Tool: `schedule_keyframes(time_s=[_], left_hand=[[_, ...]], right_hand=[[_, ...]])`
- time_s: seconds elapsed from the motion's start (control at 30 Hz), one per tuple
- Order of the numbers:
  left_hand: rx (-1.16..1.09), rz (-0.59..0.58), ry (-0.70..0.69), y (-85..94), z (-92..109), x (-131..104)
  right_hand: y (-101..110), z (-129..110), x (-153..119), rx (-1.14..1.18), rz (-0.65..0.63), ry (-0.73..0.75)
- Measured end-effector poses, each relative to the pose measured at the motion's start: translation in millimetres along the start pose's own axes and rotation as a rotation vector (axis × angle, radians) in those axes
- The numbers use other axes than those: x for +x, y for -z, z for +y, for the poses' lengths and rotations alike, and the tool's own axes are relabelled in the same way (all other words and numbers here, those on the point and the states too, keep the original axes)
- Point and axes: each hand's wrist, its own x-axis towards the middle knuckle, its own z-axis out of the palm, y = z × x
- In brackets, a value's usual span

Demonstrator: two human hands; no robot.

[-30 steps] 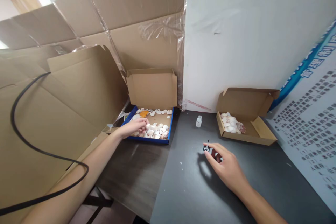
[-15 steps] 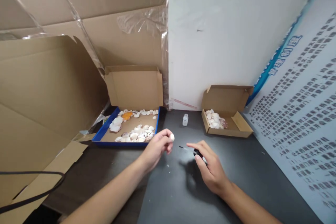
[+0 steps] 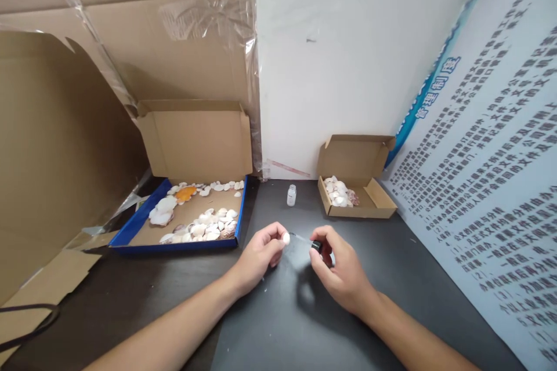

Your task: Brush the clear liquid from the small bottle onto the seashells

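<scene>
Between the thumb and fingers of my left hand (image 3: 260,256) is a small white shell (image 3: 286,239). My right hand (image 3: 342,266) is closed on the black cap (image 3: 317,246) of a thin brush, whose clear stem points left. The brush's dark tip (image 3: 292,235) is at or very near the shell; whether they touch is unclear. Beyond both hands, a small glass bottle (image 3: 291,196) with a pale label stands upright and uncapped on the dark table.
On the left lies a blue-edged box (image 3: 174,249) with white shells and an orange one (image 3: 186,193). An open cardboard box (image 3: 369,212) at the back right holds white shells and a pinkish piece. Cardboard and white walls stand behind the dark table (image 3: 278,324).
The brush has come closer to the shell in my left hand. My right fingers have curled in around the cap. The view has shifted, so the boxes and bottle appear further left.
</scene>
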Motion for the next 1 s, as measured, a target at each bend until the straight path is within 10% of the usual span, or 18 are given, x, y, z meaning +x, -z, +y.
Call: schedule_keyframes(time_s=[1.0], left_hand=[[0.045, -0.057, 0.010, 4.9, -4.3, 3.4]], right_hand=[[2.2, -1.7, -2.8, 0.190, -0.073, 0.027]])
